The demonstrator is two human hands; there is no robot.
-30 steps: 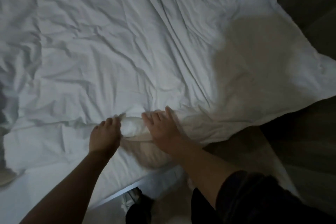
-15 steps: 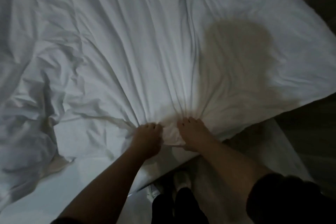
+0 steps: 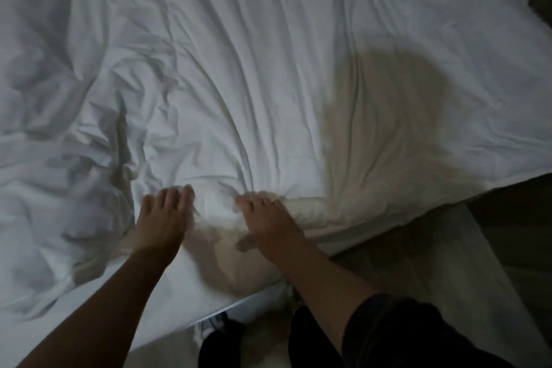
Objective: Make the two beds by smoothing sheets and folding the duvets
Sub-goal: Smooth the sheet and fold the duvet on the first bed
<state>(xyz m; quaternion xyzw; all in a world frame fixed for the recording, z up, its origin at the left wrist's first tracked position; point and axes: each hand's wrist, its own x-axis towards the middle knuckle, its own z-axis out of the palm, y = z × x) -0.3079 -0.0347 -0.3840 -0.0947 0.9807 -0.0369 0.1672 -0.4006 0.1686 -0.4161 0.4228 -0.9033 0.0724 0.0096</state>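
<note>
The white duvet (image 3: pixel 268 69) is spread over the bed and fills the view from the hands out to 12 o'clock. Its near edge is gathered at the hands and runs off from them toward 3 o'clock, where it overhangs the mattress above the dark floor (image 3: pixel 507 248). That edge is the long axis on which the coming move is judged to turn: a fold would be carried across it, from 6 toward 12 o'clock. Both hands are set on this edge, side by side and a little apart. The right hand (image 3: pixel 268 221) is nearer the rolled, thicker part of the hem, and the left hand (image 3: pixel 162 218) is nearer the crumpled heap at 9 o'clock.

The left hand is laid with its fingers stretched fairly straight on the fabric, and nothing is seen clasped in it (its fingertips are blurred). The right hand's fingers are hooked over the rolled hem, and creases fan out from them toward 12 o'clock, so a grip is judged to be held there.

The duvet looks soft and thick. Long creases are drawn through its middle, heavy bunching is seen at 9 o'clock, and it is smoother toward 2 o'clock. The bare sheet (image 3: pixel 134 317) is exposed at 7 o'clock.
</note>
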